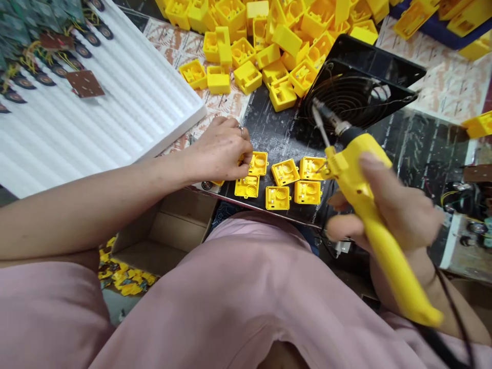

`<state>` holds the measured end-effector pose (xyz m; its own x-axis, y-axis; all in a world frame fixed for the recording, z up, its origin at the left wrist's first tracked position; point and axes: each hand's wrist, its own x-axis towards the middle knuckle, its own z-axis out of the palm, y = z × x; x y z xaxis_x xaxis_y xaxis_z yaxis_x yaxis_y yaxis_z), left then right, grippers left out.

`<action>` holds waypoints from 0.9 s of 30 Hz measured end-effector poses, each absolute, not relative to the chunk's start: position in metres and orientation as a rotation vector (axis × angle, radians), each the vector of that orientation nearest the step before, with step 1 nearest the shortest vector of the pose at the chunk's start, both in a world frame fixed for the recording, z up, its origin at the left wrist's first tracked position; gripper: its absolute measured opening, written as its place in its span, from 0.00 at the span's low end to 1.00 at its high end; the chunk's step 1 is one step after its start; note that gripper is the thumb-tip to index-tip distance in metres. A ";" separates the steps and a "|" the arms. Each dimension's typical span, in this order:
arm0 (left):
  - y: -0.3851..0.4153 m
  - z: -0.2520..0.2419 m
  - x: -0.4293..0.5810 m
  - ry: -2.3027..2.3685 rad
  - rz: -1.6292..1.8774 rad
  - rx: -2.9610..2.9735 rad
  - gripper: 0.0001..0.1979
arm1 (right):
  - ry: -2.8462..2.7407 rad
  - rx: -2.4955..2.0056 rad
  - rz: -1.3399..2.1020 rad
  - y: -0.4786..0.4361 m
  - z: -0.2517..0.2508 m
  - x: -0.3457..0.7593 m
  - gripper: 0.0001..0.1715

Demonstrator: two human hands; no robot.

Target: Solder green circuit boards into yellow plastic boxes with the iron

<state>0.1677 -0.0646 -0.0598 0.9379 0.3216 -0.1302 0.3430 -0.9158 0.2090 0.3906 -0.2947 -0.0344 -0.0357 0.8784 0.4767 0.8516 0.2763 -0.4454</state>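
At the worktop's left edge a white tray [115, 118] is carrying circuit boards [82, 82]. At the mat's [280, 138] near edge the left hand [221, 154] is lying palm down, its fingertips pinching the left side of a yellow box [257, 164]. To its right, five more open boxes [285, 172] are sitting in two short rows. Further right, the right hand [407, 215] is wrapping tight around the handle of a yellow iron [348, 166], whose tip is hanging just above the rightmost box, not touching it. A fan [353, 95] is standing behind, and a pile [269, 36] of boxes is lying along the far edge. The step in hand looks like steadying a box for soldering. A next move would call for a steady hold on the box and the tip guided down inside it.
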 end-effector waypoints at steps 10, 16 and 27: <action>-0.068 -0.058 0.170 0.554 -0.174 2.859 0.09 | -2.366 -1.389 -0.057 -0.228 -0.084 0.393 0.14; -0.084 -0.059 0.156 0.557 0.071 2.848 0.13 | -2.207 -1.553 -0.120 -0.227 -0.100 0.391 0.12; -0.116 -0.069 0.111 0.095 0.547 3.117 0.06 | -2.215 -1.310 -0.015 -0.263 -0.086 0.396 0.28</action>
